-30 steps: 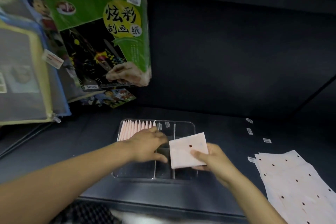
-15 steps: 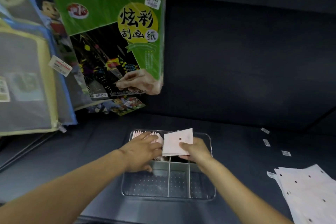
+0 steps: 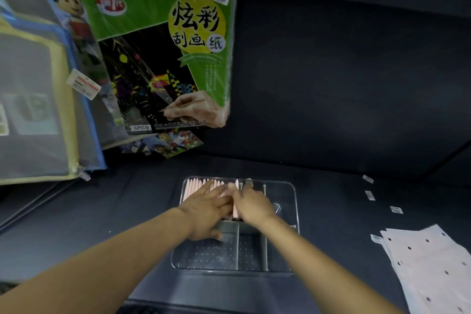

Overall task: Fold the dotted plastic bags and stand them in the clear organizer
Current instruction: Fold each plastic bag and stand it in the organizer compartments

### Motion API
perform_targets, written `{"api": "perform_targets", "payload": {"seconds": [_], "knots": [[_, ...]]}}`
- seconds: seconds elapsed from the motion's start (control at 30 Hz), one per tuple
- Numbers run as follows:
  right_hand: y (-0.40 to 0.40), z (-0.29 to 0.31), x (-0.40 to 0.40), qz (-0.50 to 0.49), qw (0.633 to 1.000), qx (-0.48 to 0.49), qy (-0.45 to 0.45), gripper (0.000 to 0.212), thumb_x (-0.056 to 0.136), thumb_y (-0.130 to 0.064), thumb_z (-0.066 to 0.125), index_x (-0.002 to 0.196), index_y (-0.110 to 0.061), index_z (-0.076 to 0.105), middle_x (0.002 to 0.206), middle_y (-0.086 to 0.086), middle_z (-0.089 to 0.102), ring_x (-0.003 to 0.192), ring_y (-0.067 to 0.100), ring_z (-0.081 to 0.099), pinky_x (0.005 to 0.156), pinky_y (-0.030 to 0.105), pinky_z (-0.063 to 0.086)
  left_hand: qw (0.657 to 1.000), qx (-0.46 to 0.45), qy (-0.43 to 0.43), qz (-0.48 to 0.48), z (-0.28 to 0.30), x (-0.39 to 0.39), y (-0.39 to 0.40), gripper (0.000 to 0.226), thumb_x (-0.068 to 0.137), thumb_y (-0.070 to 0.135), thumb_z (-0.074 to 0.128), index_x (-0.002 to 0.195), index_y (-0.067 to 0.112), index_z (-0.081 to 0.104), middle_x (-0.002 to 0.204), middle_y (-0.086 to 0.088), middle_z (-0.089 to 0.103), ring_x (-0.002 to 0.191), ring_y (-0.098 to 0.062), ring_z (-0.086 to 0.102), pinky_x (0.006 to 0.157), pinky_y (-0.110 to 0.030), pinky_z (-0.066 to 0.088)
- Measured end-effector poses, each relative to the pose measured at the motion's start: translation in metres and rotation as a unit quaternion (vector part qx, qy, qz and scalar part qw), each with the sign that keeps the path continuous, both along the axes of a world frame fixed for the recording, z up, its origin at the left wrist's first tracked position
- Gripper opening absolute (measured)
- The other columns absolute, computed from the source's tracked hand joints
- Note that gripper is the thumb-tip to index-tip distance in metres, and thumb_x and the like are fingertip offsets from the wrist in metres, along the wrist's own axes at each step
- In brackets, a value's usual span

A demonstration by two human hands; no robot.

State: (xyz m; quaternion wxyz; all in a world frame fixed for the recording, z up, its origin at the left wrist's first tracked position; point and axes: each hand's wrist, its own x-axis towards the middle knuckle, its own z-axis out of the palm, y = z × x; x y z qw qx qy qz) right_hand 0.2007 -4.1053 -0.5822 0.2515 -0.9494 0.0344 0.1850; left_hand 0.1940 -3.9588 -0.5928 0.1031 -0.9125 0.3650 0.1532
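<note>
The organizer [image 3: 293,224] is sitting at lower centre of the frame on the dark shelf [image 3: 331,199], with bare shelf showing along its left, right and far edges. Two dividers are splitting its near half into three bays. A row of folded bags [image 3: 196,186] is standing on edge in its upper-left bay; the exact count cannot be told. The left hand [image 3: 206,214] is lying flat, fingers extended, pressing against that row. The right hand [image 3: 252,205] is pinching one folded bag [image 3: 236,201], holding it upright at the right end of the row, just beside the left fingertips. One stack of flat bags [image 3: 433,262] is lying at the lower-right frame edge, well apart from the organizer. Five small labels [image 3: 370,195] are lying between them. Hanging packs [image 3: 153,46] are filling the upper left.
</note>
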Motion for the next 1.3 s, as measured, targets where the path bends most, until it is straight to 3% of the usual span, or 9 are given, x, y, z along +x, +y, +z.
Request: {"api": "perform_targets", "payload": {"seconds": [0.17, 0.37, 0.5, 0.67, 0.77, 0.9, 1.03, 1.13, 1.3], "knots": [[-0.016, -0.006, -0.003, -0.011, 0.996, 0.088, -0.001, 0.051, 0.094, -0.056, 0.038, 0.067, -0.015, 0.052, 0.076, 0.008, 0.064, 0.083, 0.030, 0.066, 0.069, 0.031, 0.047, 1.000, -0.001, -0.013, -0.005, 0.002, -0.001, 0.002, 0.070, 0.091, 0.052, 0.046, 0.147, 0.017, 0.022, 0.158, -0.003, 0.008, 0.146, -0.026, -0.006, 0.117, -0.044, -0.007], [-0.008, -0.014, 0.012, -0.057, 0.998, 0.019, -0.010, 0.055, 0.089, -0.065, 0.040, 0.066, -0.015, 0.052, 0.083, 0.007, 0.066, 0.088, 0.026, 0.065, 0.063, 0.028, 0.041, 0.993, -0.092, -0.074, 0.023, 0.017, 0.006, 0.001, 0.048, 0.093, 0.053, 0.041, 0.129, 0.021, 0.049, 0.136, 0.003, 0.047, 0.127, -0.016, 0.038, 0.106, -0.030, 0.026], [-0.005, -0.013, 0.012, -0.049, 0.999, 0.018, 0.001, 0.067, 0.088, -0.067, 0.035, 0.099, -0.007, 0.063, 0.109, 0.011, 0.066, 0.100, 0.029, 0.062, 0.068, 0.030, 0.039, 0.988, -0.126, -0.092, 0.018, 0.026, 0.003, -0.007, 0.040, 0.094, 0.053, 0.039, 0.118, 0.026, 0.056, 0.131, 0.008, 0.052, 0.119, -0.013, 0.048, 0.097, -0.027, 0.034], [-0.077, -0.006, -0.030, -0.076, 0.981, 0.080, -0.160, 0.043, 0.091, -0.058, 0.042, 0.075, -0.021, 0.057, 0.082, 0.008, 0.069, 0.084, 0.031, 0.063, 0.060, 0.033, 0.038, 0.961, -0.183, -0.175, -0.108, 0.044, -0.006, -0.054, 0.026, 0.067, 0.044, 0.080, 0.073, 0.022, 0.067, 0.074, 0.003, 0.067, 0.066, -0.018, 0.067, 0.059, -0.022, 0.053], [-0.175, -0.013, -0.065, -0.134, 0.955, 0.084, -0.253, 0.028, 0.092, -0.044, 0.052, 0.080, -0.020, 0.060, 0.080, 0.001, 0.066, 0.080, 0.022, 0.061, 0.068, 0.033, 0.044, 0.952, -0.228, -0.157, -0.133, 0.048, -0.020, -0.103, 0.026, 0.065, 0.042, 0.081, 0.065, 0.022, 0.064, 0.064, 0.005, 0.061, 0.058, -0.017, 0.064, 0.053, -0.020, 0.051], [-0.327, -0.033, -0.104, -0.286, 0.922, 0.040, -0.259, 0.018, 0.092, -0.025, 0.058, 0.100, -0.011, 0.062, 0.104, 0.008, 0.061, 0.100, 0.028, 0.058, 0.085, 0.036, 0.045, 0.952, -0.263, -0.097, -0.121, 0.030, -0.047, -0.173, 0.023, 0.064, 0.039, 0.084, 0.072, 0.024, 0.068, 0.074, 0.009, 0.064, 0.068, -0.013, 0.065, 0.061, -0.019, 0.054], [-0.450, -0.062, -0.133, -0.395, 0.910, -0.065, -0.108, 0.056, 0.089, -0.040, 0.058, 0.136, -0.014, 0.042, 0.140, 0.017, 0.039, 0.128, 0.038, 0.034, 0.102, 0.043, 0.034, 0.965, -0.239, -0.080, -0.067, -0.005, -0.078, -0.219, 0.036, 0.055, 0.042, 0.088, 0.081, 0.023, 0.073, 0.092, 0.003, 0.070, 0.091, -0.021, 0.069, 0.080, -0.039, 0.056], [-0.498, -0.079, -0.144, -0.379, 0.920, -0.098, -0.009, 0.080, 0.084, -0.054, 0.058, 0.147, -0.018, 0.023, 0.152, 0.012, 0.025, 0.138, 0.036, 0.021, 0.110, 0.048, 0.026, 0.974, -0.200, -0.108, 0.008, -0.024, -0.091, -0.238, 0.049, 0.039, 0.039, 0.094, 0.080, 0.019, 0.075, 0.105, -0.009, 0.070, 0.102, -0.034, 0.066, 0.085, -0.057, 0.049], [-0.506, -0.091, -0.138, -0.335, 0.931, -0.137, 0.038, 0.081, 0.083, -0.066, 0.044, 0.147, -0.024, 0.019, 0.153, 0.007, 0.020, 0.139, 0.031, 0.018, 0.111, 0.050, 0.026, 0.943, -0.241, -0.145, 0.178, -0.050, -0.084, -0.223, 0.041, 0.073, 0.033, 0.068, 0.106, 0.007, 0.067, 0.139, -0.027, 0.043, 0.126, -0.052, 0.038, 0.099, -0.065, 0.029]]}}
